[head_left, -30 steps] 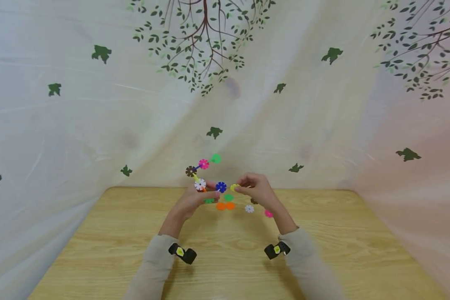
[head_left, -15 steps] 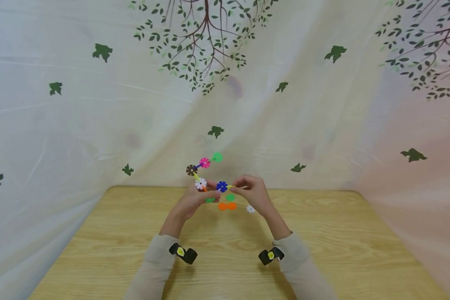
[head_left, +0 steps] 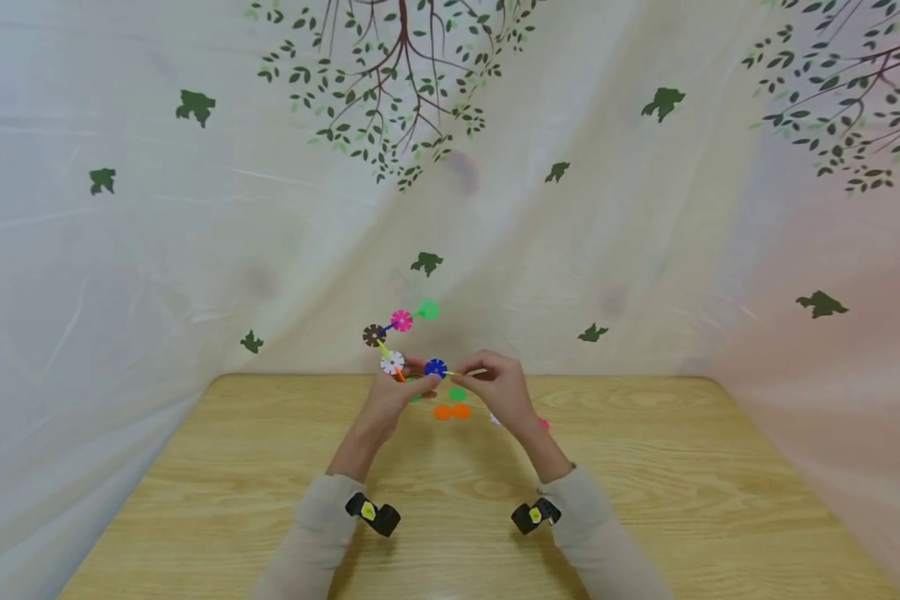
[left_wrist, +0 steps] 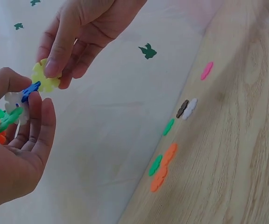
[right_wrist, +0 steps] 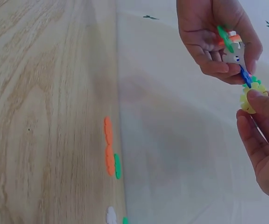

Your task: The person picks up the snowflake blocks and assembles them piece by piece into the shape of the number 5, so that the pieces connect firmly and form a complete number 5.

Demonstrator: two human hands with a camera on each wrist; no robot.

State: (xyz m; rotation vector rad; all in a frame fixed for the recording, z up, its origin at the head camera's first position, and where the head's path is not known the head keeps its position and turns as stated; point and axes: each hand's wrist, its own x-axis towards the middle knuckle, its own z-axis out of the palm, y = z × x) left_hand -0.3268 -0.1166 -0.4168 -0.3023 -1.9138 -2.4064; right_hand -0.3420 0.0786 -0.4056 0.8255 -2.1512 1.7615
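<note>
My left hand (head_left: pixel 392 400) holds a chain of notched plastic discs above the table. Its thumb and fingers pinch the blue disc (head_left: pixel 436 368) at the chain's near end. From there the chain runs through the palm to a white disc (head_left: pixel 392 362), a brown disc (head_left: pixel 374 335), a pink disc (head_left: pixel 401 320) and a green disc (head_left: pixel 428 310) at the far end. Between thumb and fingers my right hand (head_left: pixel 498 390) pinches a yellow disc (left_wrist: pixel 45 77). In the left wrist view the yellow disc meets the blue disc's edge. Part of the chain is hidden by the left hand.
Loose discs lie on the wooden table (head_left: pixel 450 517) near its back edge: orange discs (left_wrist: pixel 164 168), a green disc (head_left: pixel 458 394), a white disc (left_wrist: pixel 189 108), a brown disc (left_wrist: pixel 182 109) and a pink disc (left_wrist: pixel 207 70). A printed cloth (head_left: pixel 330 242) hangs behind.
My right hand has moved left, bringing the yellow disc from apart to the blue disc's edge. The yellow disc has turned edge-on in the head view. The left hand keeps its hold.
</note>
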